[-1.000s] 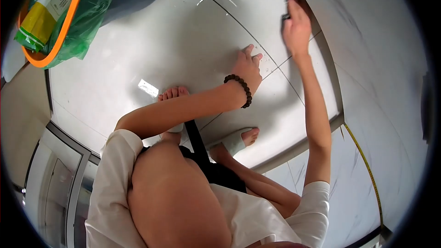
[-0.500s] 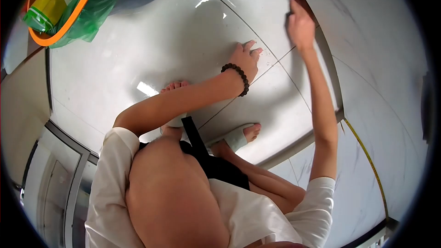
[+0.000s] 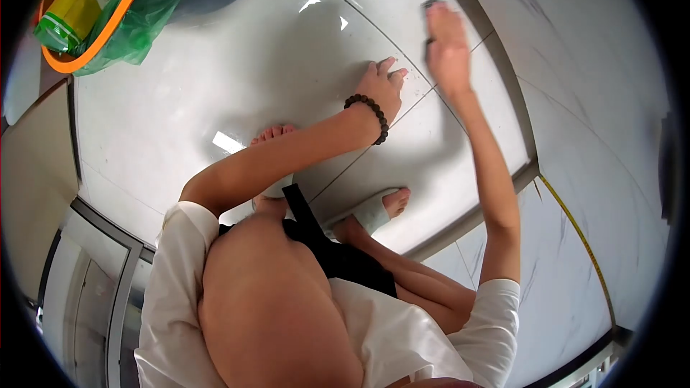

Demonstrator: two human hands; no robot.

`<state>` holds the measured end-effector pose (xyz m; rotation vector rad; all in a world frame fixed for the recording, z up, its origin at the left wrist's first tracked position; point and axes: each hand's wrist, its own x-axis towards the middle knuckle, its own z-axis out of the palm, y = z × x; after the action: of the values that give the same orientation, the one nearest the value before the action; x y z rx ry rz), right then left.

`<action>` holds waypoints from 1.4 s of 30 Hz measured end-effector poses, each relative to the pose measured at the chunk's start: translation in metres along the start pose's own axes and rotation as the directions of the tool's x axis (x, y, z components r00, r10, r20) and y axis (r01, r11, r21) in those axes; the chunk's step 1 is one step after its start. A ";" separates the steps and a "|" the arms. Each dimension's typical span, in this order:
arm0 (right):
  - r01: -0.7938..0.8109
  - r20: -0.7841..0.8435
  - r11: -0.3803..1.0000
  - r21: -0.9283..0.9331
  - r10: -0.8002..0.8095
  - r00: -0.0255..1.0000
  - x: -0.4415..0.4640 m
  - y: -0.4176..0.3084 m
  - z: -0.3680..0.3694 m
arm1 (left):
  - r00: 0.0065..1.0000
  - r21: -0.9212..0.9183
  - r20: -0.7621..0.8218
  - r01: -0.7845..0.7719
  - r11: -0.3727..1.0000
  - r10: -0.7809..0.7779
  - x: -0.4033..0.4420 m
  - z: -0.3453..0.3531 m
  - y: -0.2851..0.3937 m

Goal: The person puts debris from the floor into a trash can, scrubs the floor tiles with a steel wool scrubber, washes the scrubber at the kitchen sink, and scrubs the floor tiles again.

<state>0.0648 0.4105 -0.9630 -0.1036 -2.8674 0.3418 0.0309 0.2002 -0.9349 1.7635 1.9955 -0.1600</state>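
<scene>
So I've got some dark thing (image 3: 432, 3) around 1 o'clock, mostly under the blurry right hand (image 3: 448, 47); can't tell if those fingers grip it. Closer in, left hand (image 3: 380, 92) is loose, fingers spread, at the floor (image 3: 180, 93). Orange-rimmed bin (image 3: 66, 65) at 10.

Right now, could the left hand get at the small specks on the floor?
Probably yes: the left hand is close beside the specks, and nothing visible lies between them; the right hand is on their other side.
</scene>
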 end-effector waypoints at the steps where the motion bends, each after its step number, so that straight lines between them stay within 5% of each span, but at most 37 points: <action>1: 0.049 0.062 0.998 0.043 -0.051 0.997 -0.003 -0.023 0.000 | 1.000 -0.051 0.012 0.025 0.998 -0.025 0.005 0.005 0.002; 4: 0.105 0.102 0.986 0.132 -0.119 0.988 -0.004 -0.039 -0.001 | 0.999 -0.095 0.006 0.050 0.994 -0.050 0.007 0.008 0.003; 6: 0.060 -0.003 0.998 -0.008 -0.060 0.998 -0.004 -0.009 0.005 | 0.999 -0.079 -0.003 0.043 0.996 -0.043 0.003 0.006 0.000; 8: -0.066 -0.126 0.998 -0.022 0.062 0.990 0.001 0.032 -0.004 | 1.000 -0.023 -0.003 0.021 1.000 -0.021 -0.004 -0.005 -0.001; 9: -0.442 0.089 0.893 -0.081 0.448 0.889 -0.006 0.047 -0.008 | 1.000 -0.018 -0.002 0.021 1.000 -0.021 -0.003 -0.003 -0.001; 12: -0.550 0.230 0.819 -0.165 0.574 0.786 0.001 0.038 -0.020 | 1.000 -0.028 -0.011 0.011 1.000 -0.011 -0.003 0.002 0.000; 13: -0.192 -0.031 0.981 -0.033 0.191 0.981 -0.010 0.035 -0.007 | 1.000 -0.035 0.001 0.016 0.999 -0.016 -0.002 0.000 0.000; 14: -0.072 -0.044 0.986 -0.150 0.066 0.997 -0.001 0.010 -0.007 | 1.000 -0.038 0.006 0.022 0.999 -0.022 0.000 -0.002 -0.001; 16: -0.001 0.063 0.996 -0.084 0.006 0.998 -0.009 -0.021 -0.006 | 0.998 -0.085 -0.029 0.052 0.995 -0.054 0.005 0.002 0.000; 20: -0.052 -0.032 0.986 -0.158 0.048 0.998 -0.005 0.005 -0.009 | 0.999 -0.007 0.036 0.042 0.999 -0.041 0.002 -0.005 0.002; 22: -0.389 0.071 0.909 -0.149 0.402 0.913 0.000 0.029 -0.014 | 0.998 0.010 0.055 0.021 1.000 -0.021 -0.001 -0.009 0.002; 25: -0.445 0.057 0.879 -0.172 0.460 0.886 0.000 0.033 -0.009 | 0.999 0.003 0.053 0.005 1.000 -0.005 0.000 -0.008 -0.002; 26: -0.208 -0.088 0.971 -0.115 0.198 0.976 0.001 0.021 -0.002 | 0.999 -0.027 0.039 0.002 1.000 -0.001 0.000 -0.005 -0.002; 28: -0.062 -0.048 0.988 -0.141 0.056 0.997 -0.002 -0.022 0.002 | 1.000 -0.094 0.011 0.023 0.995 -0.022 0.004 0.003 0.001; 30: -0.023 0.035 1.000 0.014 0.023 0.999 -0.010 -0.048 0.005 | 0.998 -0.159 -0.016 0.054 0.986 -0.057 0.010 0.010 0.002; 34: -0.043 -0.003 0.998 -0.038 0.043 0.999 -0.006 -0.012 -0.002 | 0.992 -0.143 -0.081 0.087 0.986 -0.100 0.010 0.016 0.005; 38: -0.295 0.015 0.951 -0.096 0.297 0.955 -0.004 0.038 -0.010 | 1.000 -0.064 0.015 0.004 0.998 -0.003 0.003 0.000 -0.001; 42: -0.148 -0.037 0.984 -0.096 0.145 0.989 0.002 -0.013 -0.004 | 0.999 -0.072 -0.041 0.016 0.997 -0.019 0.004 0.000 0.000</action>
<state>0.0632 0.3990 -0.9555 -0.3359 -2.8531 0.2241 0.0308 0.2037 -0.9370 1.7185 2.0208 -0.0566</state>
